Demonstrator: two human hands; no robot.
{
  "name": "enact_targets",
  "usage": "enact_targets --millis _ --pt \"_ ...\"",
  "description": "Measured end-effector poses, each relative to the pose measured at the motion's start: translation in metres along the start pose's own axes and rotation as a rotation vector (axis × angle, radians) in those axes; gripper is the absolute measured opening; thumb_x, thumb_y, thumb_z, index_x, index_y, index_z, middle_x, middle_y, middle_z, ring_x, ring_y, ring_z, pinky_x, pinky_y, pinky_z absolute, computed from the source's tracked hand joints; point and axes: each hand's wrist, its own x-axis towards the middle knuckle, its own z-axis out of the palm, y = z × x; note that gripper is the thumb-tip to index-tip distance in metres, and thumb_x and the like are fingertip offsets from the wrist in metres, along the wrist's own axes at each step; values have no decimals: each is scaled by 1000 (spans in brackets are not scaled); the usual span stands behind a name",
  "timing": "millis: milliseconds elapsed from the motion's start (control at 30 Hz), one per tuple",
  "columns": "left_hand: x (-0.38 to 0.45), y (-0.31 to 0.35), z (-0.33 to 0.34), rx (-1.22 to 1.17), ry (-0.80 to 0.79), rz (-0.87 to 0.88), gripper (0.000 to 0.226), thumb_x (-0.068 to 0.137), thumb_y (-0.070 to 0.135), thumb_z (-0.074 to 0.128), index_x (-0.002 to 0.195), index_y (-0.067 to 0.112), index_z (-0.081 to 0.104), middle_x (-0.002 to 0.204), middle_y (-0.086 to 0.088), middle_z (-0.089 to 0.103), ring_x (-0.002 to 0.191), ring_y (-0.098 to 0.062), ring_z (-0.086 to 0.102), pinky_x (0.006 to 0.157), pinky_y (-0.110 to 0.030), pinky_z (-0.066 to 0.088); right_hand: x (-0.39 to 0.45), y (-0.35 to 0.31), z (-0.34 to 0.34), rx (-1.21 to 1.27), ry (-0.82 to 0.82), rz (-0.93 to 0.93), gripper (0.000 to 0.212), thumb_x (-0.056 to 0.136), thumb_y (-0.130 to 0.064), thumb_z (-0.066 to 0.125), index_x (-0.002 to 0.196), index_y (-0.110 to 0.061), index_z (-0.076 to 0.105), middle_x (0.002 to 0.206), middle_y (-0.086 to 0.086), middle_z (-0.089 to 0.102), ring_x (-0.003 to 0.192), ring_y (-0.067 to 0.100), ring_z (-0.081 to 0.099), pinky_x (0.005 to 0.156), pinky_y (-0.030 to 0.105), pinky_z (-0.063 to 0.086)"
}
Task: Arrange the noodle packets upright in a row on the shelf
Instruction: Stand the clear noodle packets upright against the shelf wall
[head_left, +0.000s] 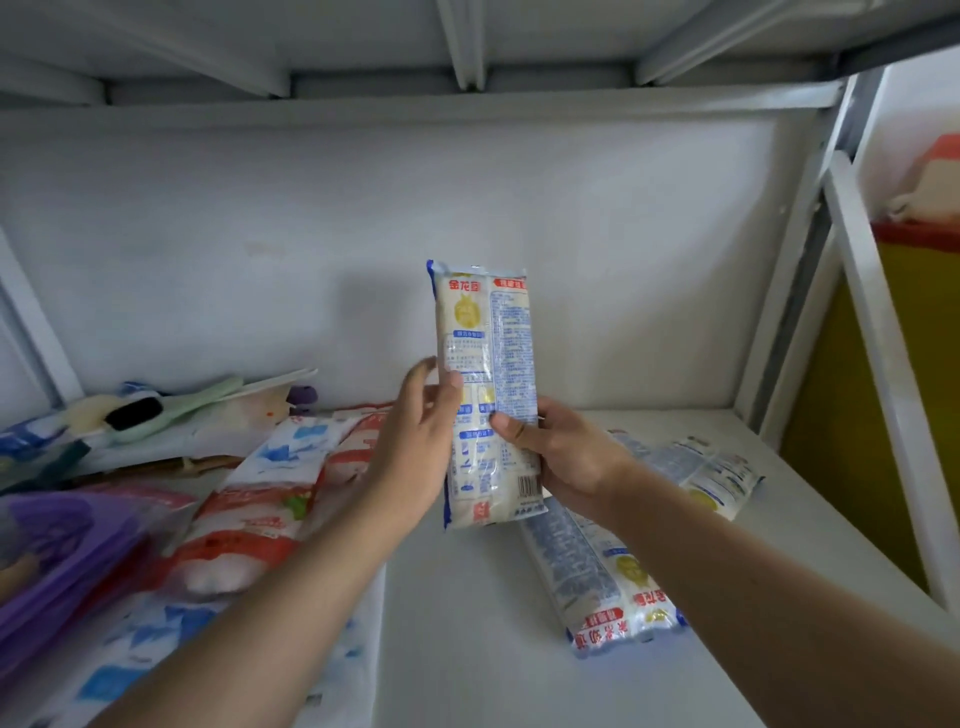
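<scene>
- Starting at the left, red and blue packets (249, 499) lie flat in a heap on the shelf (467, 649); better to set the row clear of them.
- Left hand (415, 447) steadies the held packet (488, 395), thumb on its face, fingers curled round its left edge.
- That packet is upright in mid-air, above the shelf, near the back wall (623, 260).
- Right hand (561, 457) grips its lower right side, thumb in front.
- I judge it should go down squarely on its bottom end, leaning on the wall, before either hand lets go.
- Two more packets (602, 577) lie flat at right, waiting.
</scene>
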Motion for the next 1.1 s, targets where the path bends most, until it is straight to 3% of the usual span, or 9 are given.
enact_targets --millis 67,133,200,300,467,667,833,1000,1100 --pt "2 -7 5 -49 -29 -28 26 97 36 60 119 23 59 107 5 74 95 -11 72 81 -32 58 8 -2 1 0 -1 -34 38 100 -9 61 136 3 60 131 21 70 120 37 69 97 44 59" --pt "6 -15 7 -25 -22 -58 30 89 36 72 115 23 63 105 5 75 94 -12 73 86 -41 59 16 -5 2 4 20 -47 39 99 -10 63 135 3 60 130 20 71 119 38 69 96 44 59" --pt "11 -19 5 -18 -32 -74 33 86 29 76 116 23 64 104 4 76 93 -13 73 85 -41 59 25 -6 0 13 63 -55 38 98 -10 64 134 2 61 129 21 72 118 39 70 97 46 58" --pt "20 -23 0 44 -7 -35 31 86 17 76 115 23 65 100 7 75 87 -8 73 77 -31 59 39 -4 -2 10 129 -74 39 97 -10 67 133 2 61 126 23 72 117 42 70 99 53 56" --pt "47 -27 -4 115 57 -34 31 86 16 75 115 21 67 101 3 75 89 -15 72 84 -43 59 70 -2 -1 -59 195 -109 36 96 -12 69 130 0 63 121 20 75 111 41 73 95 55 58" --pt "82 -56 -5 156 69 -7 37 86 22 75 121 23 62 106 5 73 93 -13 70 86 -41 58 112 8 -13 -189 257 -125 38 93 -19 75 127 -7 64 116 16 78 106 38 75 94 59 59" --pt "102 -88 -3 180 102 -12 36 85 1 73 114 19 63 93 8 71 79 0 65 61 -10 47 131 32 -21 -265 345 -91 35 93 -23 75 125 -11 64 111 12 79 100 34 77 87 56 62" --pt "121 -109 3 195 124 -10 32 85 -2 71 111 17 65 95 2 74 84 -12 70 68 -26 54 157 48 -28 -345 456 -58 31 92 -28 76 119 -17 65 108 5 78 97 28 76 88 54 62" --pt "130 -118 5 214 128 -6 27 87 0 69 108 16 65 95 0 74 83 -13 70 62 -26 54 169 50 -33 -370 457 -5 31 95 -21 73 123 -14 62 113 6 76 101 27 74 93 53 60"
